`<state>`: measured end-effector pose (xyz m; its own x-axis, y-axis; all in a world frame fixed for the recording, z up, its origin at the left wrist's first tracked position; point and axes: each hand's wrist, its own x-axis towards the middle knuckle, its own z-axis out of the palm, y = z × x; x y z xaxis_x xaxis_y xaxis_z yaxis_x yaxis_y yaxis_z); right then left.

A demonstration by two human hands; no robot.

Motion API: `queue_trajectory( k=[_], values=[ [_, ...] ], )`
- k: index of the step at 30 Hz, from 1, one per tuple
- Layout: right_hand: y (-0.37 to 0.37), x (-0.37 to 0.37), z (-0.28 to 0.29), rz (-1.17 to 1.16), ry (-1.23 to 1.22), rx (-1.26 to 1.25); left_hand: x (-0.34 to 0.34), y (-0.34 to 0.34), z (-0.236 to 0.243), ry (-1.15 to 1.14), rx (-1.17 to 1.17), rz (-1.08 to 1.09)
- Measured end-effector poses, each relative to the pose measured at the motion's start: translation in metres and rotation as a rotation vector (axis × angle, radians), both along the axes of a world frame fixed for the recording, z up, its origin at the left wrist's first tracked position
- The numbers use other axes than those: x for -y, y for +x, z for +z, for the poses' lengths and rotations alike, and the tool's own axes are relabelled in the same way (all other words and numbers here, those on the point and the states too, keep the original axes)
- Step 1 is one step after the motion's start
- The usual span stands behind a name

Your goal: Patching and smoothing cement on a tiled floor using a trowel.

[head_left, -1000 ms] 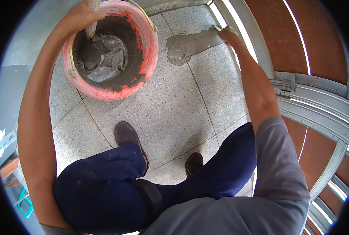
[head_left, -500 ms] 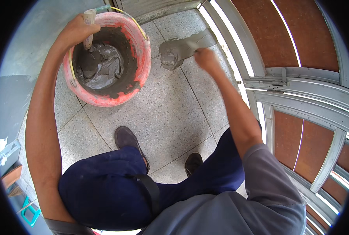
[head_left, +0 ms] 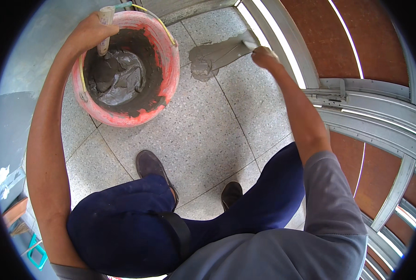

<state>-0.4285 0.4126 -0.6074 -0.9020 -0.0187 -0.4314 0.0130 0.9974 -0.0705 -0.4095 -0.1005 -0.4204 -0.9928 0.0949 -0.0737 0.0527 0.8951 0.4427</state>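
A red bucket (head_left: 169,79), its rim smeared pale, holds wet grey mortar (head_left: 119,77). At the bucket's far left rim my left hand (head_left: 87,33) is closed around a pale, worn tool handle (head_left: 105,30). The lower end of that handle points down inside the bucket, and the tool's working end cannot be made out. Right of the bucket, a strip of mortar (head_left: 219,56) is spread over the speckled floor tiles (head_left: 184,140). My right hand (head_left: 266,58) is closed on a trowel (head_left: 250,44); its bright blade lies at the right end of the strip, partly blurred.
A metal-framed door with brown panels (head_left: 376,32) runs along the right, its bottom track beside the mortar. A grey wall (head_left: 26,70) stands on the left. My shoes (head_left: 152,164) are on the tiles below the bucket. A turquoise plastic item (head_left: 37,252) lies at lower left.
My right hand has moved right and slightly up with the trowel, toward the door track. The strip looks smoother along its right part. My left hand stays at the rim.
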Motion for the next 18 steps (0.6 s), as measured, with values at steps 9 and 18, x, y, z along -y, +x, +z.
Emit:
queue_trajectory(
  k=[9, 18],
  values=[
    [-0.028, -0.017, 0.001, -0.134, -0.045, -0.178, -0.01, -0.001, -0.002, 0.005, -0.018, -0.018],
    [0.059, 0.025, -0.049, -0.22, -0.077, -0.191, -0.002, -0.007, -0.002, 0.012, -0.034, 0.008]
  ],
)
